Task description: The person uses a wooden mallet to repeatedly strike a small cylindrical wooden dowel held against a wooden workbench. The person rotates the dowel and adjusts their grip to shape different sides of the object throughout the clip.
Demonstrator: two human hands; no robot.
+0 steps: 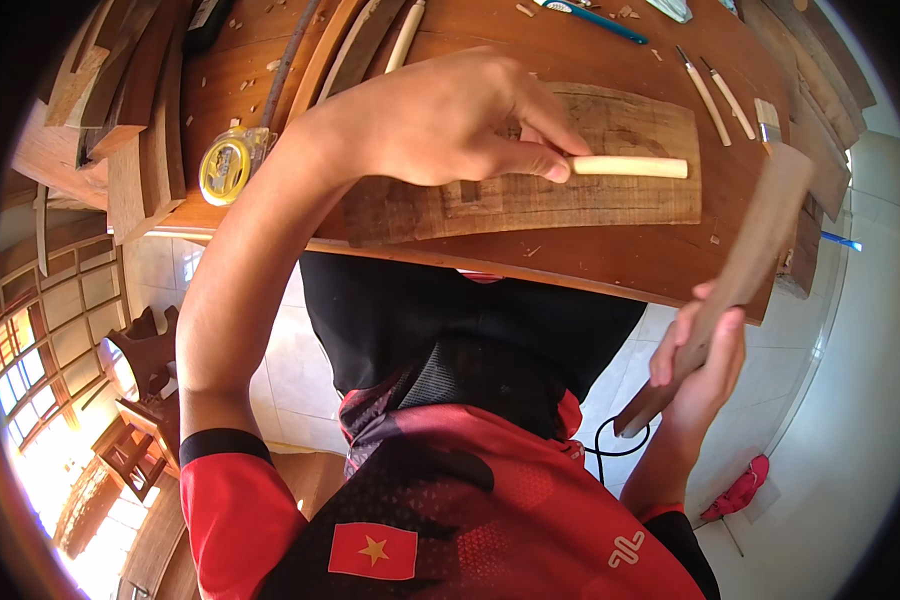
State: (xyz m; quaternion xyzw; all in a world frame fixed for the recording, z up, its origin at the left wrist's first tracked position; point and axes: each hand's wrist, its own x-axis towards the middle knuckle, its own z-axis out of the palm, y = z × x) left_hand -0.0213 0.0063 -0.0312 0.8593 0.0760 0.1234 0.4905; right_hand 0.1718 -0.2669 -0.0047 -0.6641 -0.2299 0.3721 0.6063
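My left hand (470, 125) reaches over the board and pinches a carving chisel by its pale wooden handle (635, 167). The handle's free end points right; the blade is hidden behind my fingers. Beneath lies a flat brown wooden board (610, 205) with a worked patch near its middle. In my right hand (705, 365) is a long wooden bar (755, 235), fingers wrapped round its lower part. It is raised at a slant in front of the table's right edge, apart from the chisel, its upper end slightly blurred.
On the table (570, 255) lie a yellow tape measure (227, 170), two pale-handled carving tools (708, 105), a brush (768, 120) and scattered wood chips. Wooden planks (135, 140) are stacked at left, with more planks (805, 70) at right. A blue pen (842, 241) sticks out past the right edge.
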